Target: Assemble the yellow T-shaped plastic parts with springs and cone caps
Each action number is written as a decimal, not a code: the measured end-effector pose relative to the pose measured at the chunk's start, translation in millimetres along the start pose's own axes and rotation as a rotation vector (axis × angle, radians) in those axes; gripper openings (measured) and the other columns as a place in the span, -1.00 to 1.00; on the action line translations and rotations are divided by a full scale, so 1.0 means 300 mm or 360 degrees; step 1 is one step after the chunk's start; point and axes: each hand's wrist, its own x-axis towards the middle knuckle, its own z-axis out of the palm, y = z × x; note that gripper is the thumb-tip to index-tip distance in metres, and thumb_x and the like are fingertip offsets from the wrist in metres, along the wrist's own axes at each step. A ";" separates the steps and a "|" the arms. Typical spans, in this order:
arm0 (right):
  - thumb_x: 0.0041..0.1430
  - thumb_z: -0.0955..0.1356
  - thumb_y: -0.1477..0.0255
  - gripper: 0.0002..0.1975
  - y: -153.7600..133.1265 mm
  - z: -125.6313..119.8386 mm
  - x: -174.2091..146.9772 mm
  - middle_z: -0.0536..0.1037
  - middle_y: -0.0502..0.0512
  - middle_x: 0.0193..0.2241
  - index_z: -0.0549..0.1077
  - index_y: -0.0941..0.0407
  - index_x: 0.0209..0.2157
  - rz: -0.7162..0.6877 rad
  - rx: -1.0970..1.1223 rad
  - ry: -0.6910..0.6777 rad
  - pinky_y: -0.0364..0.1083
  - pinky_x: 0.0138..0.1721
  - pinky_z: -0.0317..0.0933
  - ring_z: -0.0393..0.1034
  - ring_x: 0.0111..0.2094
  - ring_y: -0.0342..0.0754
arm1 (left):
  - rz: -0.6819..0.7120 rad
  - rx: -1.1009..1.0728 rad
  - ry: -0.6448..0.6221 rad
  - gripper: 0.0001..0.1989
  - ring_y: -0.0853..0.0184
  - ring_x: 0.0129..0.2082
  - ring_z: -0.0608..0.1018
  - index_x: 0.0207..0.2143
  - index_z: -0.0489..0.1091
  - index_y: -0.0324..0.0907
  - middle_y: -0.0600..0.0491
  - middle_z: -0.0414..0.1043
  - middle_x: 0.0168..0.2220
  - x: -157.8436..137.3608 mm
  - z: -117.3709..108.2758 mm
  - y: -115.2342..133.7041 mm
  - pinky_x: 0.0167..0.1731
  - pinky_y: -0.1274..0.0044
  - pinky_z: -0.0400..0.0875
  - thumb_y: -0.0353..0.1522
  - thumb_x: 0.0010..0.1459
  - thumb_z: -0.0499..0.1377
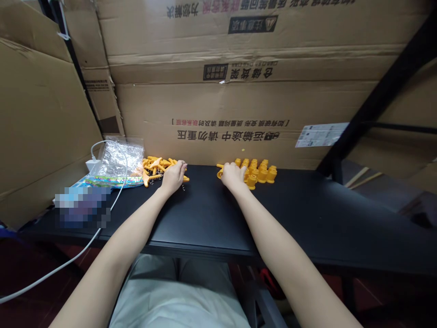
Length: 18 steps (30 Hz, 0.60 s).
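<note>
My left hand (173,178) is at the right side of a pile of orange-yellow branched plastic pieces (155,167), its fingers curled together; what they hold, if anything, is too small to make out. Tiny metal springs (183,187) lie by the pile, just below this hand. My right hand (232,175) is closed at the left end of a group of yellow cup-shaped plastic parts (262,174) with flared bases, standing upright in rows. A yellow plastic part (219,173) shows at its fingertips, mostly covered by the hand.
On the left of the black tabletop (201,223) lie a clear plastic bag (124,157), a colourful packet (118,181) and a blurred-out item (82,205). A white cable (71,259) runs over the table's front edge. Cardboard (205,100) walls the back and left; a black frame post (372,95) stands right.
</note>
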 end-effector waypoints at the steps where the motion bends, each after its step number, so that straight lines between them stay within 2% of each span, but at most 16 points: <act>1: 0.12 0.20 0.64 -0.62 -0.006 -0.007 -0.004 0.48 0.46 -0.10 0.43 0.33 -0.04 -0.0005 0.0003 0.0001 0.19 0.07 -0.08 0.38 -0.04 0.19 | -0.0025 0.0019 0.0014 -0.73 0.29 -0.27 0.57 -0.20 0.30 -0.16 -0.04 0.52 -0.28 -0.001 -0.002 0.001 -0.22 0.50 0.39 -0.31 0.36 -0.16; 4: 0.10 0.22 0.63 -0.64 -0.022 -0.029 -0.018 0.48 0.45 -0.11 0.42 0.35 -0.06 -0.0024 0.0005 0.0014 0.18 0.06 -0.07 0.39 -0.06 0.18 | -0.0099 0.0105 -0.0022 -0.74 0.29 -0.29 0.57 -0.19 0.29 -0.16 -0.04 0.52 -0.28 -0.003 -0.003 0.004 -0.27 0.52 0.38 -0.29 0.36 -0.15; 7: 0.09 0.24 0.62 -0.67 -0.031 -0.050 -0.028 0.48 0.44 -0.13 0.40 0.35 -0.08 -0.0038 0.0030 0.0074 0.17 0.03 -0.05 0.40 -0.07 0.18 | -0.0177 0.0186 -0.0164 -0.75 0.27 -0.28 0.57 -0.12 0.29 -0.17 -0.04 0.52 -0.28 -0.004 0.002 0.003 -0.28 0.51 0.38 -0.27 0.35 -0.11; 10: 0.17 0.20 0.61 -0.70 -0.034 -0.049 -0.026 0.47 0.44 -0.12 0.37 0.35 -0.07 -0.0077 0.0111 0.0151 0.15 0.02 0.00 0.40 -0.08 0.18 | -0.0225 0.0218 -0.0322 -0.75 0.23 -0.24 0.57 -0.10 0.31 -0.20 -0.07 0.52 -0.26 -0.004 0.006 -0.001 -0.24 0.48 0.37 -0.28 0.33 -0.07; 15: 0.27 0.24 0.48 -0.75 -0.039 0.035 0.004 0.46 0.40 -0.06 0.36 0.28 -0.05 -0.0230 0.0362 0.0059 0.06 -0.03 0.14 0.39 -0.04 0.16 | -0.0125 0.0219 -0.0526 -0.69 0.20 -0.17 0.52 -0.31 0.39 -0.22 -0.10 0.50 -0.27 -0.003 0.008 -0.010 -0.13 0.44 0.35 -0.22 0.31 -0.03; 18: 0.20 0.33 0.47 -0.75 -0.040 0.107 0.027 0.49 0.33 -0.08 0.37 0.23 -0.08 -0.0189 0.0594 -0.0066 -0.04 -0.08 0.21 0.41 -0.06 0.07 | -0.0080 0.0250 -0.0566 -0.62 0.20 -0.10 0.48 -0.29 0.41 -0.23 -0.11 0.48 -0.20 -0.004 0.014 -0.018 -0.06 0.41 0.33 -0.15 0.31 -0.06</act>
